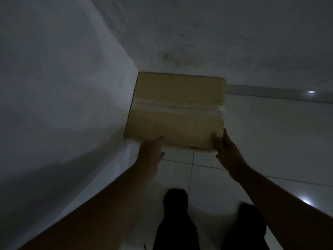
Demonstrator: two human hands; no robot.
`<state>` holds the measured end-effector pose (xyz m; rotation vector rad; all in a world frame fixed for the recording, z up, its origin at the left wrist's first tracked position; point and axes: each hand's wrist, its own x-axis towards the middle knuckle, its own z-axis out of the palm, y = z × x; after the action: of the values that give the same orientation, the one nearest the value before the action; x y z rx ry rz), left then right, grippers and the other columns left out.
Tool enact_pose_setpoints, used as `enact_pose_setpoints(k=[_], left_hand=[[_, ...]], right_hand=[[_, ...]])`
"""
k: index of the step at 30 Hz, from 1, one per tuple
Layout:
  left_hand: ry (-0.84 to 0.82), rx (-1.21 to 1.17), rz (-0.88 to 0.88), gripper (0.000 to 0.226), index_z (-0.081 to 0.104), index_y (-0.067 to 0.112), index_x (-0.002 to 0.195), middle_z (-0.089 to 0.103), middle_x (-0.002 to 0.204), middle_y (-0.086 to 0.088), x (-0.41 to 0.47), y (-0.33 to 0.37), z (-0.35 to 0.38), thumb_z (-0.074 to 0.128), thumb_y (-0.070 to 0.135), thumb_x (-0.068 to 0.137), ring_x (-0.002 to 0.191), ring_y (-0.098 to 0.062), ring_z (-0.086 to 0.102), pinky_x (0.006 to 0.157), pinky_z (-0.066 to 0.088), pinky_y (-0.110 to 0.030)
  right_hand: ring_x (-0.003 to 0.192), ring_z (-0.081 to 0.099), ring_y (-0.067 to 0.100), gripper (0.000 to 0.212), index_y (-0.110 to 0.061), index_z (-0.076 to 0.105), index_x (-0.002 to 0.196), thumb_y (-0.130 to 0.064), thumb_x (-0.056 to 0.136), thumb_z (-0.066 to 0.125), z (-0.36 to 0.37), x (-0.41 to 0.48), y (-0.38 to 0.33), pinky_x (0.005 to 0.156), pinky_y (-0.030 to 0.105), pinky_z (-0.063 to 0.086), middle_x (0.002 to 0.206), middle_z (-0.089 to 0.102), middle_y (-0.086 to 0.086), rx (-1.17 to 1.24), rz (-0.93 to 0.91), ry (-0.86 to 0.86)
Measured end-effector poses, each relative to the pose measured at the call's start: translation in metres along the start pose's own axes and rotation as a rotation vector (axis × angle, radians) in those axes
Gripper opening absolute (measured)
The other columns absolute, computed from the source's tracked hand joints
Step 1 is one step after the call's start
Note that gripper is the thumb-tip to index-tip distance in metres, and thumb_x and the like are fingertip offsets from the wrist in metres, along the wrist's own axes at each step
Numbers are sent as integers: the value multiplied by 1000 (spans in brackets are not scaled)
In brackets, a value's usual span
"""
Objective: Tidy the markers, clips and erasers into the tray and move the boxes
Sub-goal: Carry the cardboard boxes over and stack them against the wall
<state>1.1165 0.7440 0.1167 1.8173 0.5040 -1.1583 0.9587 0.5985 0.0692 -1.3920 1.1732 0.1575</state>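
Note:
A closed brown cardboard box [177,110] with tape along its top seam sits in the corner where two white walls meet, over a white tiled floor. My left hand [150,153] touches the box's near left corner, thumb on the top edge. My right hand [225,150] grips its near right corner, thumb on top and fingers down the side. Whether the box rests on the floor or hangs just above it is unclear. No markers, clips, erasers or tray are in view.
A white wall [59,98] runs close along my left, and another wall [234,38] stands behind the box. The tiled floor [270,134] stretches to the right. My dark-trousered legs [176,222] stand below. The room is dim.

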Motion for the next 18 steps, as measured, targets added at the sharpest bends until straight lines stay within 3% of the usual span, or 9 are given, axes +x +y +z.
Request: enact_pose_setpoints(k=[3,6,10,12,15,18], left_hand=[[-50,-35,-76,47,39,11,141,36,149,-12,10,-2,0,51,16,96,138,-25,35,98,39,-37],[-8,-43,-110,45,43,12,138,39,147,-10,13,8,2,54,20,95,132,-23,41,99,41,-38],[-30,107,-8,44,40,3,137,46,135,-16,5,14,0,45,17,96,134,-34,39,98,40,-40],[-14,181,12,43,41,2,136,45,124,-10,-1,15,1,46,18,96,134,-34,39,97,40,-40],[9,383,97,47,42,9,138,40,142,-3,-16,14,8,53,26,95,129,-27,43,102,40,-37],[41,671,229,44,46,15,131,51,128,-1,-50,14,21,57,31,92,115,-22,52,94,44,-33]], right_hand=[[85,54,16,57,-41,20,147,-54,94,38,-2,2,-5,71,31,48,106,50,-4,-101,86,-37],[92,61,32,55,-27,28,147,-31,98,51,-8,14,-17,85,51,55,99,56,6,-49,241,-34],[119,50,37,65,-20,29,145,-20,90,64,-18,20,-36,90,52,52,140,41,15,113,320,-64],[121,49,38,68,-18,24,146,-24,91,63,-20,12,-36,94,54,49,145,38,18,53,288,-40],[118,53,37,69,-8,21,147,-27,93,58,-26,-11,-35,91,38,49,142,44,21,-337,189,51],[107,59,32,62,-4,29,143,-30,94,57,-43,-39,-37,80,29,46,132,55,20,-425,204,-54]])
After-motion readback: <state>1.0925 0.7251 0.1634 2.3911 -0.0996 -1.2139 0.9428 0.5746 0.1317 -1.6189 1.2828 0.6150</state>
